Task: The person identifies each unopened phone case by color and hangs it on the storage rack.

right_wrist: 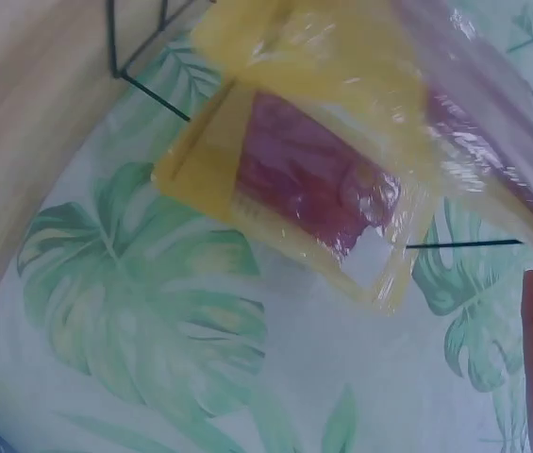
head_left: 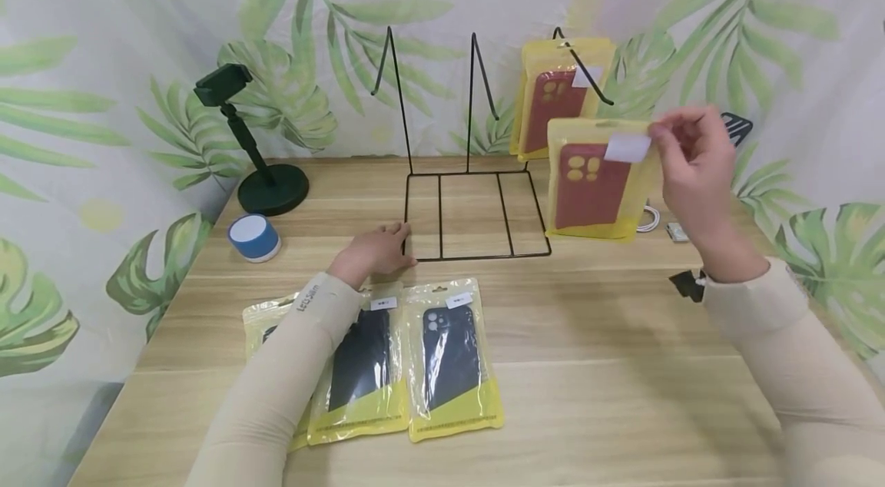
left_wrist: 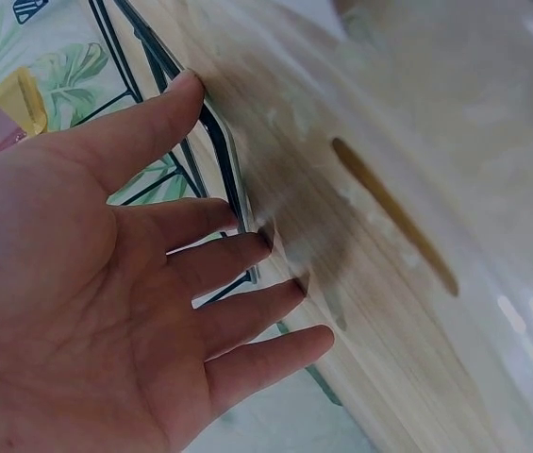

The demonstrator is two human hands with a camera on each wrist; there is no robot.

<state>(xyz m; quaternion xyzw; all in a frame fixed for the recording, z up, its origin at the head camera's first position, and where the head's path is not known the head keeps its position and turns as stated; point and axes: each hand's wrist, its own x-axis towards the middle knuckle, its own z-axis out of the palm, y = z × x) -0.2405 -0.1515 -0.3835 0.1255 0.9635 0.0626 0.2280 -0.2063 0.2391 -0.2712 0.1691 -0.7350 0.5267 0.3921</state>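
Observation:
My right hand (head_left: 698, 164) pinches the upper right corner of a yellow-edged clear pouch (head_left: 593, 195) with a red phone case and a white label. That pouch hangs upright in the air, right of the black wire display rack (head_left: 477, 259) and in front of its right hook. More pouches with a red phone case (head_left: 553, 107) hang on that hook; the right wrist view shows a hanging pouch (right_wrist: 313, 179) behind the held one. My left hand (head_left: 376, 250) rests at the rack base's front left corner, fingers extended, with the thumb (left_wrist: 186, 94) against the wire.
Pouches with dark phone cases (head_left: 452, 360) lie on the table at front left, partly under my left forearm. A blue-and-white round speaker (head_left: 254, 237) and a dark green stand (head_left: 273, 189) are at the left. A white cable (head_left: 648, 220) lies at the right.

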